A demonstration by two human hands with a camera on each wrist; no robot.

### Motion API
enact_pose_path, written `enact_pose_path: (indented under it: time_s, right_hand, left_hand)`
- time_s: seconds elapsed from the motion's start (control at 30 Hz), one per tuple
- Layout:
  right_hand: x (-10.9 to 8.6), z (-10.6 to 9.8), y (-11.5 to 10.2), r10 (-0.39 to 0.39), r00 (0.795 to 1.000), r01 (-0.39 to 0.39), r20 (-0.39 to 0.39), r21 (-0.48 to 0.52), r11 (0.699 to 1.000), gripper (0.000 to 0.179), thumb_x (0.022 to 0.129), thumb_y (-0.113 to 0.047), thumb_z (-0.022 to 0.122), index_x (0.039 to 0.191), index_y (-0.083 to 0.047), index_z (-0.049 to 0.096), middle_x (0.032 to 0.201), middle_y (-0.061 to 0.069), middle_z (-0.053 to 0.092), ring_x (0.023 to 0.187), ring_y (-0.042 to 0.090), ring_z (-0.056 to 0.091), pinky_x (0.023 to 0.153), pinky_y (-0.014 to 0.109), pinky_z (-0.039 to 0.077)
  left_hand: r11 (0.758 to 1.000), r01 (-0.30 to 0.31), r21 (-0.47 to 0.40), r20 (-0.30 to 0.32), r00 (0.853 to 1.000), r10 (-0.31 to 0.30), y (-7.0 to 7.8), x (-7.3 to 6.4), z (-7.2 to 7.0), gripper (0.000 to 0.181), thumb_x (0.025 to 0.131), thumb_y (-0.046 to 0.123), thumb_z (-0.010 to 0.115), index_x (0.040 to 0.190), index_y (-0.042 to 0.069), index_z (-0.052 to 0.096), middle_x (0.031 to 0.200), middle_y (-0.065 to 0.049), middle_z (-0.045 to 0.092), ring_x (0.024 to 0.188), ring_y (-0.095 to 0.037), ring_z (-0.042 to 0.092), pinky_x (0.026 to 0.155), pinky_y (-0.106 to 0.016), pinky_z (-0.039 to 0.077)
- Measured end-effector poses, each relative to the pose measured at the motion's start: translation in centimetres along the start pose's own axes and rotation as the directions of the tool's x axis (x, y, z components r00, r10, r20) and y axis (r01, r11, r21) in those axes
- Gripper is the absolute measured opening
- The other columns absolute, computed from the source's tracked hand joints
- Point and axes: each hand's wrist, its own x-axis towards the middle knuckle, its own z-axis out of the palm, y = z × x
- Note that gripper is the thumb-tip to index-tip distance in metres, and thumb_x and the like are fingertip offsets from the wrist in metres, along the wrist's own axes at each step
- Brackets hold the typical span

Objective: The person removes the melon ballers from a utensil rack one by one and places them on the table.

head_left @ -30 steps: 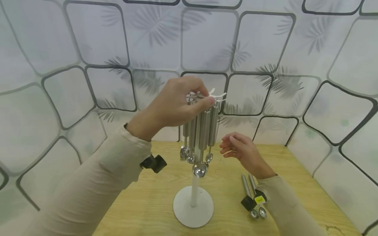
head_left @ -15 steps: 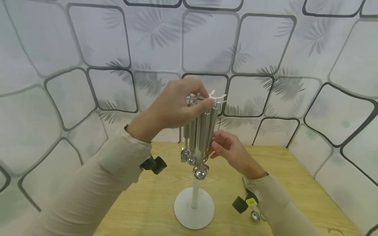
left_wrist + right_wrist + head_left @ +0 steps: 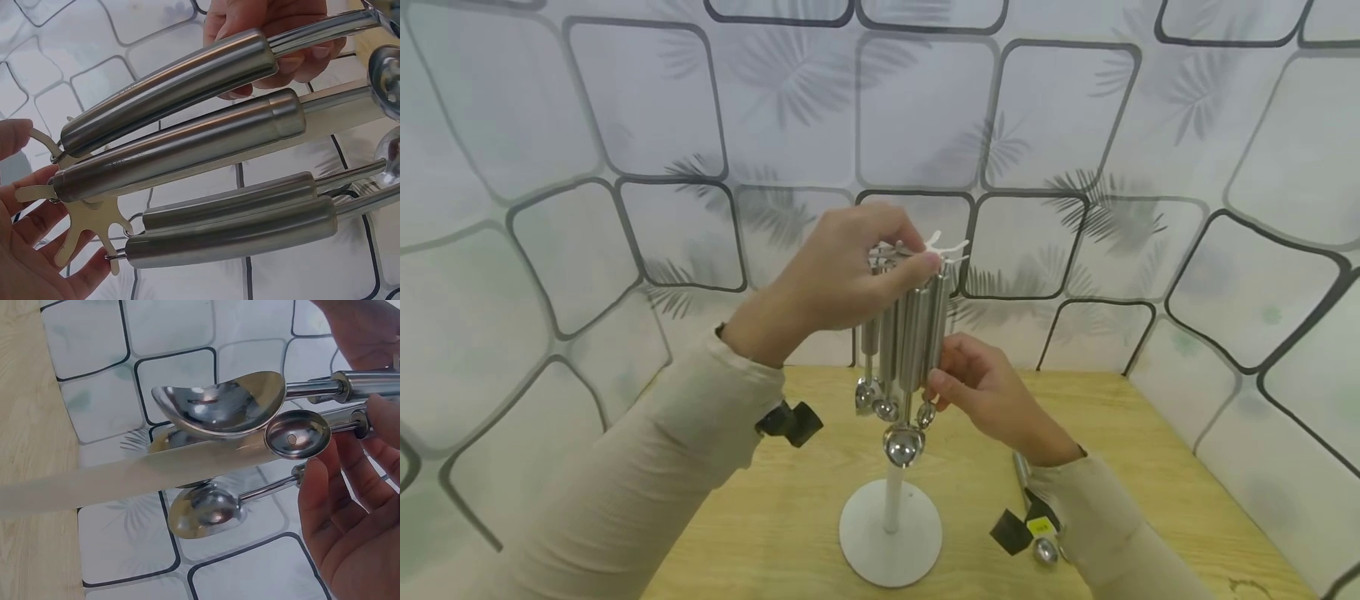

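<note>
A white utensil stand (image 3: 891,537) with a round base stands upright on the table. My left hand (image 3: 850,267) reaches over its hooked top (image 3: 953,247) and holds it between thumb and fingers. Metal handles (image 3: 187,153) hang from the hooks by their end rings, bowls downward. Lowest among the bowls is a large scoop (image 3: 219,406) with a broad, shiny bowl. On the right side of the cluster, my right hand (image 3: 988,396) pinches the lower handle of a melon baller (image 3: 299,434), whose small bowl has a hole. Another round-bowled scoop (image 3: 209,511) hangs close by.
On the wooden table (image 3: 760,517), a metal scoop (image 3: 1045,551) lies beside the right sleeve, which covers much of another utensil. A patterned wall covering (image 3: 925,108) rises behind and at both sides. Black camera mounts (image 3: 790,422) stick out from the wrists.
My right hand has moved left from beside the stand to the melon baller's handle and now pinches it. My left hand stays on the stand's top.
</note>
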Motion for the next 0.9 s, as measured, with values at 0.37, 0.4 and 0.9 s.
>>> enact_pose_path:
  time_s: [0.37, 0.4, 0.9]
  right_hand:
    - [-0.3, -0.8, -1.4, -0.082, 0.995, 0.082, -0.054, -0.016, 0.997, 0.016, 0.097, -0.011, 0.059, 0.105, 0.003, 0.057, 0.085, 0.002, 0.064, 0.072, 0.014, 0.063, 0.060, 0.029, 0.055]
    - [-0.4, -0.9, -1.5, -0.084, 0.995, 0.083, -0.057, -0.015, 0.996, 0.011, 0.097, -0.009, 0.058, 0.104, 0.000, 0.058, 0.085, 0.002, 0.064, 0.072, 0.014, 0.063, 0.060, 0.029, 0.055]
    - [-3.1, -3.9, -0.4, 0.047, 0.989, -0.058, -0.141, -0.081, 0.995, 0.009, 0.097, 0.004, 0.052, 0.104, 0.003, 0.057, 0.083, 0.005, 0.065, 0.072, 0.015, 0.064, 0.062, 0.028, 0.055]
  left_hand:
    - [1.000, -0.018, -0.002, -0.021, 1.000, 0.018, -0.2, -0.1, 0.1, 0.018, 0.090, 0.023, 0.062, 0.085, 0.006, 0.067, 0.091, -0.005, 0.068, 0.088, -0.019, 0.061, 0.082, -0.036, 0.047]
    - [1.000, -0.019, 0.000, -0.023, 1.000, 0.018, -0.2, -0.1, 0.1, 0.018, 0.090, 0.023, 0.062, 0.085, 0.006, 0.067, 0.091, -0.005, 0.068, 0.088, -0.020, 0.061, 0.083, -0.036, 0.047]
    - [1.000, -0.026, 0.008, -0.031, 0.999, 0.026, -0.3, -0.1, 0.1, 0.018, 0.089, 0.024, 0.064, 0.085, 0.006, 0.067, 0.092, -0.005, 0.069, 0.089, -0.020, 0.063, 0.082, -0.036, 0.048]
